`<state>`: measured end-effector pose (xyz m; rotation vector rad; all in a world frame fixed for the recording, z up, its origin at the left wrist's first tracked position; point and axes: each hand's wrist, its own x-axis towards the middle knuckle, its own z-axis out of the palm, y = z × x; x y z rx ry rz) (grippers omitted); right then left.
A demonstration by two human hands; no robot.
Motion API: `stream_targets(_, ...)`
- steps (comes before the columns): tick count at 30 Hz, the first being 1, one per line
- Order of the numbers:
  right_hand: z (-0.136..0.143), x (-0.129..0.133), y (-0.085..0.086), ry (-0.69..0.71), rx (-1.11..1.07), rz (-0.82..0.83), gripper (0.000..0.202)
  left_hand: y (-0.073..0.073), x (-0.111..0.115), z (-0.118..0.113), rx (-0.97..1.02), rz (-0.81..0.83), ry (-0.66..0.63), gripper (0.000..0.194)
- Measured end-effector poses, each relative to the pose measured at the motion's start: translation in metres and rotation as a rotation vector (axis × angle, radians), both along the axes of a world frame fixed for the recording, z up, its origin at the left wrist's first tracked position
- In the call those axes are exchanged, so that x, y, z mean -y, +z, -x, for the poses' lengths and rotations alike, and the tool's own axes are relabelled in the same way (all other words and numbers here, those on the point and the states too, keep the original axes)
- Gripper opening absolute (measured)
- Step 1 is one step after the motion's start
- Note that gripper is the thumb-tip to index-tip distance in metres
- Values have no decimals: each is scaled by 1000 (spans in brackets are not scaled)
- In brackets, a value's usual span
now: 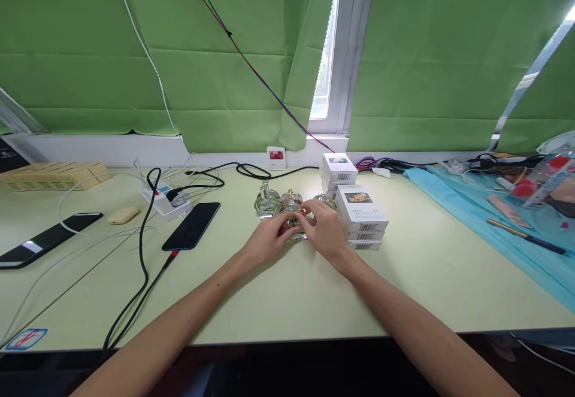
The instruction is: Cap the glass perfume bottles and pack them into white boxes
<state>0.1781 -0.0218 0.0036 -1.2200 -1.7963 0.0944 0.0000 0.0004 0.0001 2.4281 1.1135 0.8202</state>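
Both my hands meet at the middle of the pale green table (287,289). My left hand (265,244) and my right hand (326,232) close around a small clear glass bottle (297,227) with a gold cap, mostly hidden by my fingers. Just behind it stand two more glass bottles (266,202), one with a gold top (290,199). A stack of white boxes with barcodes (362,217) sits right beside my right hand.
A black phone (191,225) on a cable and a white power strip (164,199) lie to the left, another phone (47,238) further left. A blue sheet (503,223) with tools and clutter covers the right. Yellow boxes (54,175) sit far left by the green blinds.
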Motion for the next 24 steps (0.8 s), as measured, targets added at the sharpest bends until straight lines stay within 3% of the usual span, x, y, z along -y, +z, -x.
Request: stream_targets(24,-1,-3,-3,-5,-19,-2,8,-2,-2,1,-10,5,5,26)
